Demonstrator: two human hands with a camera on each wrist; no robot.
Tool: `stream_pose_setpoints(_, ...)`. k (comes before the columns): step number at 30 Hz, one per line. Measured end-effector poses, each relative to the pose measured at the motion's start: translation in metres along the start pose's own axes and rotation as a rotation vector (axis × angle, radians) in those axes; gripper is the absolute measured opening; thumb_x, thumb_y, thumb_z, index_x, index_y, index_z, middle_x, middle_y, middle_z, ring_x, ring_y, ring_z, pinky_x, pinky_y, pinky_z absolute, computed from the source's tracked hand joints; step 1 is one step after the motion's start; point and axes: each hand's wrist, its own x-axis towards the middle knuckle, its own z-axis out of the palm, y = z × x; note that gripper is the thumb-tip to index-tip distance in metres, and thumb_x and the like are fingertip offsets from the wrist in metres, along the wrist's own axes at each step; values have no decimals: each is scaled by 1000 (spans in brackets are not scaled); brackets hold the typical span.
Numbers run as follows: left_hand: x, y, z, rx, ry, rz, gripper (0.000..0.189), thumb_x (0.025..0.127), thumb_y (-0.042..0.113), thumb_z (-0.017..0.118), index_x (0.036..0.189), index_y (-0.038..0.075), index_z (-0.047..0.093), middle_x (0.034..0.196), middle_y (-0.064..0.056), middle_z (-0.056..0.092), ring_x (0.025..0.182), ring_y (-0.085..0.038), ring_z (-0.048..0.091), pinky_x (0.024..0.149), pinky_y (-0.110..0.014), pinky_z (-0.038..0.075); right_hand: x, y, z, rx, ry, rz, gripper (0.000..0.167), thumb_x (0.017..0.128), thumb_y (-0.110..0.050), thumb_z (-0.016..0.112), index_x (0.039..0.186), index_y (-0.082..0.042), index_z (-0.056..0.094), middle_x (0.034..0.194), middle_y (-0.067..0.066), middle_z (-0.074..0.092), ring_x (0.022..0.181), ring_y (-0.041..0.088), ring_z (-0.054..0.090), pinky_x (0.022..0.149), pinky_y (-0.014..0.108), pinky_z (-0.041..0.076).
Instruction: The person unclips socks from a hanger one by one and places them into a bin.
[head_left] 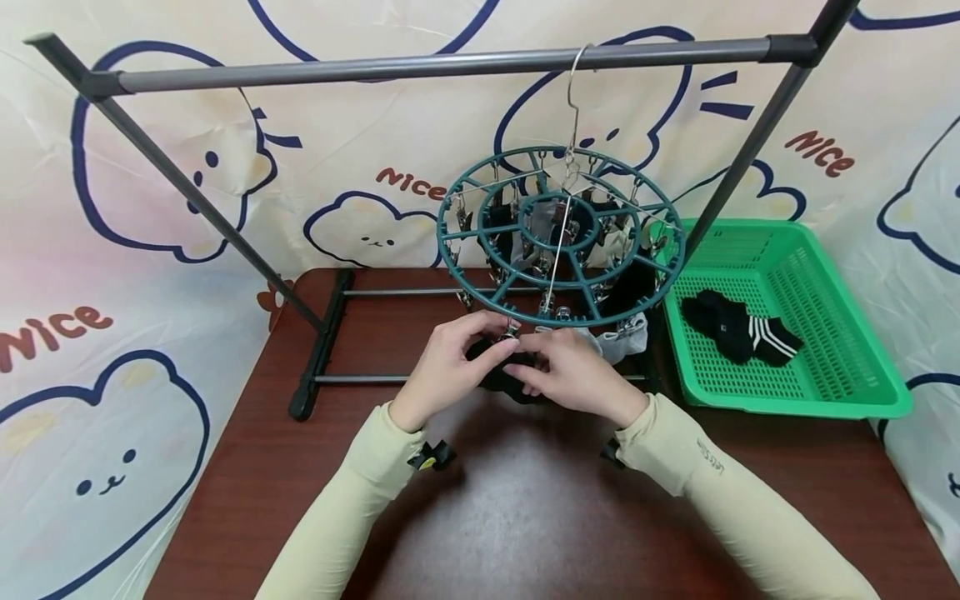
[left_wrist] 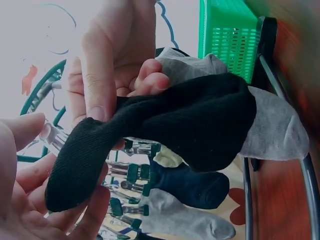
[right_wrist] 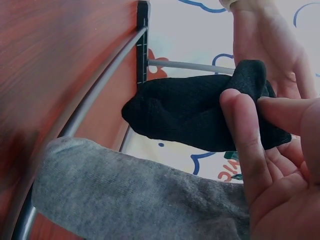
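Black sock: knitted cloth, matt, with a fine texture at the near end. Grey sock: flecked knit cloth, matt and slightly fuzzy. Round hanger: teal plastic, smooth, low sheen. Clips: bright metal, glossy. Hook: thin metal wire, shiny. Top rail: grey metal-look tube, smooth, satin finish. Corner fitting, right: black plastic, matt. Basket, right: green plastic, perforated, semi-gloss. Desk: reddish-brown wood-look surface, smooth; the near part returns a pale glare. Backdrop, far: printed sheet, cloth-like, lightly creased. Sleeves: pale cloth, matt.
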Motion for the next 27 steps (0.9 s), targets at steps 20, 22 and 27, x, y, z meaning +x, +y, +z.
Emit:
stream_pose_setpoints(20, 3, -2, 5, -71, 37, 38, 17, 98, 13, 72, 115, 8, 73, 108, -5, 75, 102, -15, 70, 95, -37, 59, -1, 3, -1, 28, 2, -4, 23, 99, -19, 72, 122, -16, 73, 72, -8, 69, 60, 9, 68, 58, 25, 55)
stream_pose_setpoints(22, 3, -3, 6, -69, 35, 41, 18, 98, 12, 72, 115, 7, 73, 109, -6, 75, 103, -16, 70, 96, -38, 59, -1, 3, -1, 24, 2, 2, 24, 99, -19, 72, 123, -16, 73, 72, -8, 69, 60, 6, 67, 58, 25, 55)
stream_pose_setpoints(27, 2, -3, 7, -64, 30, 43, 18, 98, 12, 72, 115, 7, 72, 110, -6, 75, 104, -16, 70, 97, -38, 58, -3, 3, 0, 20, -4, 26, 26, 99, -20, 72, 125, -15, 72, 72, -9, 69, 59, 3, 66, 57, 25, 55)
